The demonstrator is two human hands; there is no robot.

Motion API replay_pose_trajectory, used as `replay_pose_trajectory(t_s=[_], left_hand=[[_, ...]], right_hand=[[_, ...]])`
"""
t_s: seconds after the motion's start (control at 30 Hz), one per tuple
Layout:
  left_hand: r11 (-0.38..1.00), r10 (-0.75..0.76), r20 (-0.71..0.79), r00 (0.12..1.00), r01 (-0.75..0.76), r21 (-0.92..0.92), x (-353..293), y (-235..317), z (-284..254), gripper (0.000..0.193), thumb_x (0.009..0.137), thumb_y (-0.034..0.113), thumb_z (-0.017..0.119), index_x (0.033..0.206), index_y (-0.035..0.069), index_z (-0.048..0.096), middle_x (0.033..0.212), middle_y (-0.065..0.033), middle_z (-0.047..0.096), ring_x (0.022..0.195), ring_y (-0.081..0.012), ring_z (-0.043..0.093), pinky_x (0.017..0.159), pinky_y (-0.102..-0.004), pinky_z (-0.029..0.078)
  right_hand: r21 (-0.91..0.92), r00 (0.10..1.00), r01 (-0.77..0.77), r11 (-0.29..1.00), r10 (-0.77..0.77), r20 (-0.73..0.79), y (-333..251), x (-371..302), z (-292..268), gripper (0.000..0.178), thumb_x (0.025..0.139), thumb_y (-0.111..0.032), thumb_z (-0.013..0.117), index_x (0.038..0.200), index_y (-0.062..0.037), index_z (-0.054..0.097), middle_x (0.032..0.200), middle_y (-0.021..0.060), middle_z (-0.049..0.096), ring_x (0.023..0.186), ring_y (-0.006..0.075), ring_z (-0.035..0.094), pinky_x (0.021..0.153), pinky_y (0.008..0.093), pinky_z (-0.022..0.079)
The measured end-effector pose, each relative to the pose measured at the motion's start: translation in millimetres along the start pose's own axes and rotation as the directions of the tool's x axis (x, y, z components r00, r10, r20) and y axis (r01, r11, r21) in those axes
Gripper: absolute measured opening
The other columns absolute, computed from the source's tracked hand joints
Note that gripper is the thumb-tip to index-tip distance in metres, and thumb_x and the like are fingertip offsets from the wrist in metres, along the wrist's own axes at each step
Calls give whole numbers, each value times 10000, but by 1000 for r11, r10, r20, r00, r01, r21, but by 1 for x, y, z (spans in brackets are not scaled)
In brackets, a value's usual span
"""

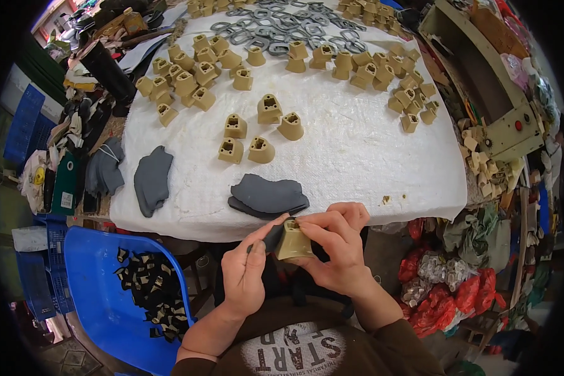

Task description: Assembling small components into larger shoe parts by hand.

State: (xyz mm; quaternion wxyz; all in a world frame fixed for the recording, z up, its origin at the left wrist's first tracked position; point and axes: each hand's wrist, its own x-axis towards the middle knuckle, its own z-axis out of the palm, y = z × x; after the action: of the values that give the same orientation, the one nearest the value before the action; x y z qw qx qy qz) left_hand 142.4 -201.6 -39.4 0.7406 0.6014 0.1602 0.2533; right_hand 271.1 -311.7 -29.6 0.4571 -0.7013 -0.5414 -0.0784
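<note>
In front of my body, just off the table's near edge, I hold a tan shoe heel block (294, 243) with a hollow in its top. My right hand (339, 254) is closed on its right side, fingertips at its upper edge. My left hand (245, 272) pinches a dark grey cover piece (273, 239) against the block's left side. Just beyond my hands lies a pile of grey cover pieces (268, 193). Several heel blocks (261, 149) stand in a loose group farther up the table.
A white sheet (344, 178) covers the table. Many more heel blocks (185, 83) and grey rings (279, 48) fill its far part. Grey pieces (152, 180) lie at left. A blue tub (84, 269) holds dark and tan pieces. Red bags (433, 310) sit at lower right.
</note>
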Motion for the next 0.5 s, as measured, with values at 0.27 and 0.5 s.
replay_pose_trajectory(t_s=[0.27,0.5], left_hand=[[956,-37,30,999,26,294,-1,4,6,378,961,110,375,1255,-108,469,1143,-177,614,990,-130,577,784,-252,471],[680,193,156,969,-246,691,-2,-3,19,457,870,-5,483,1309,-97,393,1139,-264,563,941,-349,623,784,-367,503]], right_hand=[[-133,981,-87,987,108,158,-4,7,-8,410,555,-209,798,909,-123,609,899,-39,550,849,188,491,826,440,254],[-184,973,-63,981,101,206,1,-1,-1,372,553,-144,760,885,-122,595,915,-39,536,868,182,496,841,452,252]])
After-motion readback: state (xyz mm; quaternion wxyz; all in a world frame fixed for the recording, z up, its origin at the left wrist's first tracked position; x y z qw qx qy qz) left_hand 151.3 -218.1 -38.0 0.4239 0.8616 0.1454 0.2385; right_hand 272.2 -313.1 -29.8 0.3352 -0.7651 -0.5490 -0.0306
